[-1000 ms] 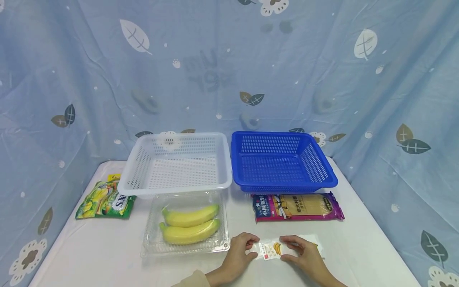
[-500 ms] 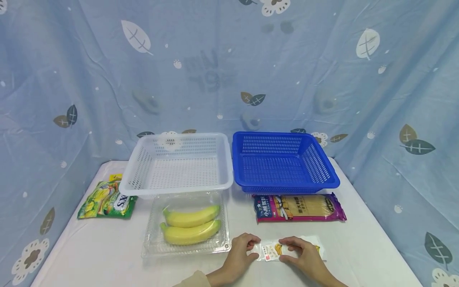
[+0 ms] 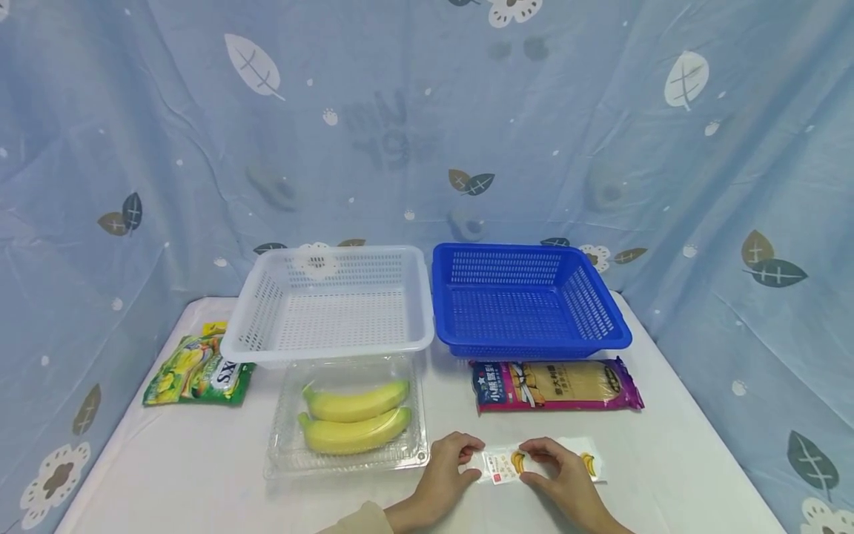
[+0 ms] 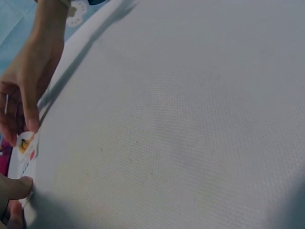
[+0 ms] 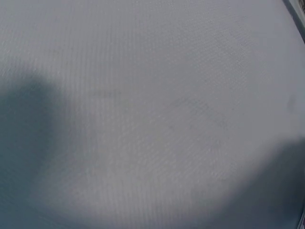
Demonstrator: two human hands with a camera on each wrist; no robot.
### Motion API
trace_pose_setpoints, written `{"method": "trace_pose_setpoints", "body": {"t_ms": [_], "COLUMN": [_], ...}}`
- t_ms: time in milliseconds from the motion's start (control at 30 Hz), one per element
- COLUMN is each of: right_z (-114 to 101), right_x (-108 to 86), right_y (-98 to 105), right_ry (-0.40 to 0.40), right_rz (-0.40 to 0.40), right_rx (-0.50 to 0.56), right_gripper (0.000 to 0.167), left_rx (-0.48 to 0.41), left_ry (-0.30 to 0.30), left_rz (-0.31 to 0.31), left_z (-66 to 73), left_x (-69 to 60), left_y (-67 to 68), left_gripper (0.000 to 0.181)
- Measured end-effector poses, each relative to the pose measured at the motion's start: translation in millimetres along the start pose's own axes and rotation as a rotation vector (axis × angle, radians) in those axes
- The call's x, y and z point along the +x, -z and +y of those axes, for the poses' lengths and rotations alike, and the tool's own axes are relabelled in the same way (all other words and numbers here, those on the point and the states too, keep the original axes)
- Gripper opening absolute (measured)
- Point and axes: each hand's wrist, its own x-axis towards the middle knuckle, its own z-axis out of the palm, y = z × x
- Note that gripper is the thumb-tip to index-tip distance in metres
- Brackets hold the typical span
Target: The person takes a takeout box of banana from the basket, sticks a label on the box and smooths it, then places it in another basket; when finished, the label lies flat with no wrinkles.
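A flat white strip printed with bananas [image 3: 500, 465] lies on the table near the front in the head view. Its kind is hard to tell; it has a glossy, label-like look. My left hand [image 3: 443, 475] pinches its left end between thumb and fingers. Farther right, my right hand [image 3: 563, 478] holds the strip around its middle, with the thumb on the near side and the fingers on the far side. A second banana picture shows beyond that hand. The left wrist view catches the right hand [image 4: 31, 76] above the strip [image 4: 26, 148]; the right wrist view shows only blurred cloth.
A clear plastic box [image 3: 280, 452] with two bananas [image 3: 356, 419] stands left of the hands. Behind are a white basket [image 3: 327, 352] and a blue basket [image 3: 534, 348]. A spaghetti pack [image 3: 557, 384] lies before the blue one, a green snack bag [image 3: 200, 371] far left.
Both hands keep their places on the strip. The right hand has shifted slightly, so the second banana picture beside it shows more fully. The head view has swayed a little.
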Motion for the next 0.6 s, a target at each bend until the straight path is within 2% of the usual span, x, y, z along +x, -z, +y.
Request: {"method": "trace_pose_setpoints", "body": {"t_ms": [100,267,367,433,533,600], "right_z": [3.6,8.2,8.0,7.7,10.6,12.6], "right_x": [-0.4,2.2,5.4,7.1,9.0,10.5], "right_y": [1.1,6.3,10.4,12.7,16.2,20.5], "right_ry": [0.068,0.207,0.22,0.211,0.214,0.154], "right_rz": [0.0,-0.063,-0.113,-0.129,-0.161,-0.187], "right_rx": [0.024,0.033,0.017,0.018,0.11,0.183], "right_gripper": [0.032,0.018,0.012,0.009,0.008,0.009], "left_rx": [-0.006,-0.018,-0.014,-0.007,0.017,0.023], "left_ry": [-0.019,-0.039,-0.051,-0.036,-0.022,0.004], "left_rz": [-0.001,0.001,0.002,-0.007,-0.017,-0.027], "left_z": [0.0,0.2,-0.8,-0.2,1.2,2.7], "left_x": [0.0,-0.3,-1.4,-2.2,-2.4,-1.5], "left_y": [0.9,1.8,1.8,2.0,1.8,1.9], "left_gripper": [0.035,0.036,0.034,0.03,0.025,0.023]}}
